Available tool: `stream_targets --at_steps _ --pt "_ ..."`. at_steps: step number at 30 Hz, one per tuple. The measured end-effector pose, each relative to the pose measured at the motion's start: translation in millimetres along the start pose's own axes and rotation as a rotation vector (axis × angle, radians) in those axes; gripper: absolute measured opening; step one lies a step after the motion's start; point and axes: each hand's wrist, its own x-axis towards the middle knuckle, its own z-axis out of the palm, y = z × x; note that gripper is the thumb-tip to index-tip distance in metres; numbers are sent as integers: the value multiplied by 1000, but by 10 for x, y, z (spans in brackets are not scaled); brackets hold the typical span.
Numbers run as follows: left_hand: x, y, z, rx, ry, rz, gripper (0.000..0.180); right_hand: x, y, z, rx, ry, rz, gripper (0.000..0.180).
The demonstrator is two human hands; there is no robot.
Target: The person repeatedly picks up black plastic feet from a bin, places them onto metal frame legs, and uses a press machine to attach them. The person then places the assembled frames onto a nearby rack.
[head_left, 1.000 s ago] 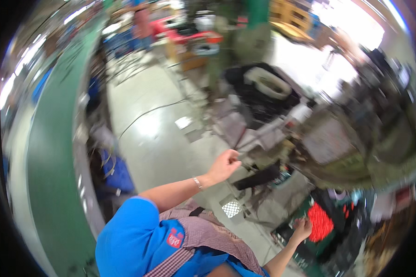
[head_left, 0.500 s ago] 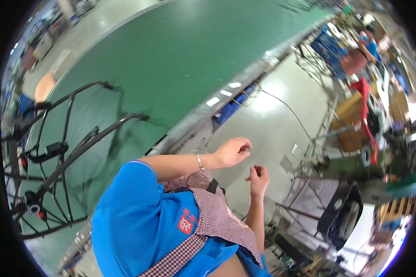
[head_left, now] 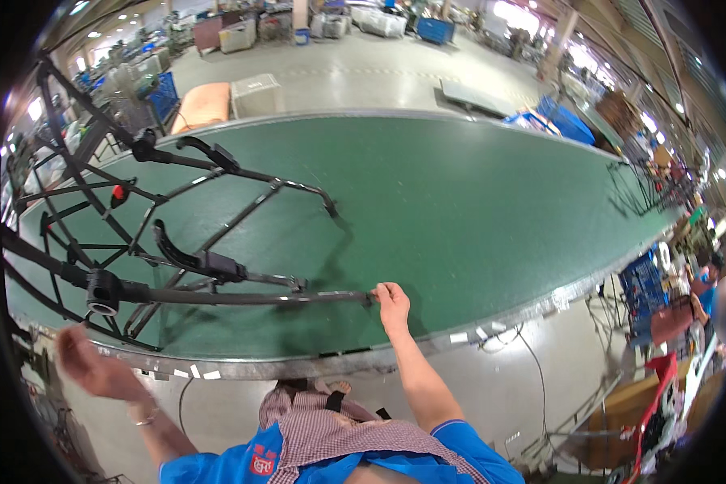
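A black tubular metal frame (head_left: 242, 297), resembling a stroller frame, stands on the green-topped table (head_left: 460, 226) at the left. Its tubes meet at a thick round joint (head_left: 103, 292), and curved black plastic pieces (head_left: 198, 254) are fixed to them. My right hand (head_left: 392, 308) is closed at the free end of the nearest long tube, fingers pinched round its tip. Smeared by motion, my left hand (head_left: 97, 367) is at the lower left, near the table's front edge and below the round joint. Its fingers are too blurred to read, and I see no object in it.
The table's metal front edge (head_left: 411, 347) runs between me and the frame. Beyond the far edge are an orange padded item (head_left: 203, 105) and blue bins (head_left: 569, 121). More black frames (head_left: 661, 185) are at the far right end. A person (head_left: 706, 286) is at the right.
My view has swung left, from the aisle to the table. My right hand has gone from bare air to the tube's end; my left has moved out to the lower left.
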Motion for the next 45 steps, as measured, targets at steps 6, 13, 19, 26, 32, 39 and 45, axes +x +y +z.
stream_targets --at_steps 6,13,19,26,32,39,45 --pt "998 -1556 -822 117 -71 -204 45 215 -27 282 135 -328 130 19" --pt "1292 -2100 -577 50 -168 -346 34 164 118 209 321 -308 112 18" --pt "1463 -1969 -499 -40 -244 -407 33 132 -428 -158 362 -199 83 17" --pt "1104 -1046 561 -572 -746 -354 19 -126 -1939 -2087 230 -106 -174 17" --pt "870 -334 1635 -986 -1157 -354 45 -1672 -2537 -3278 55 300 -290 13" --pt "-645 1501 2977 -1130 -1741 -396 37 -4392 -2234 -3336 -47 914 -51 18" --pt "-1937 3156 2667 -1185 -2322 -345 33 -6351 -1719 -2492 151 1318 212 21"
